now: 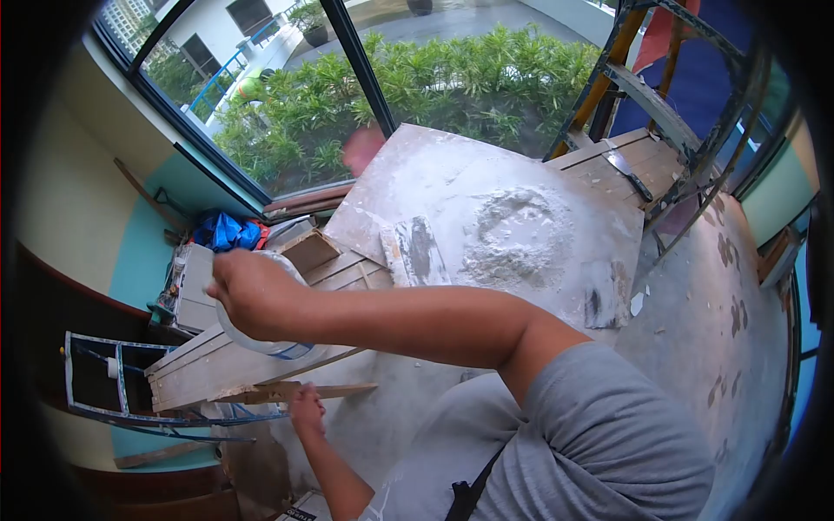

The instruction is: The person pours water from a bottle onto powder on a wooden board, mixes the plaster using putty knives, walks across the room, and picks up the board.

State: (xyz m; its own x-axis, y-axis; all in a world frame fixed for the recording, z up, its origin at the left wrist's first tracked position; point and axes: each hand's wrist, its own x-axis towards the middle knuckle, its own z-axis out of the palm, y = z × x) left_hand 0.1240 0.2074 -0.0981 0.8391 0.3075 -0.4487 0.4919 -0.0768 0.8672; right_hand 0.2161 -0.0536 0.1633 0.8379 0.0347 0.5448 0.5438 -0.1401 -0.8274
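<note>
My right hand (252,293) is closed in front of a round white bucket (291,350), its bent wrist and fingers covering much of the bucket. Whatever the fingers grip is hidden. Lower down, my left hand (307,410) has its fingers curled beside the end of a wooden board (343,391); I cannot make out what is in it. White powder (521,234) lies in a rough ring on a large pale board (417,161). On that board's left side, near my right forearm, rests a smeared flat tool (420,252).
A plank bench (204,375) and a blue-stained metal frame (122,382) stand at left, near a blue bag (228,233). At right are a stepladder (647,100) and a scraper (627,174) on planks. A window with shrubs lies ahead.
</note>
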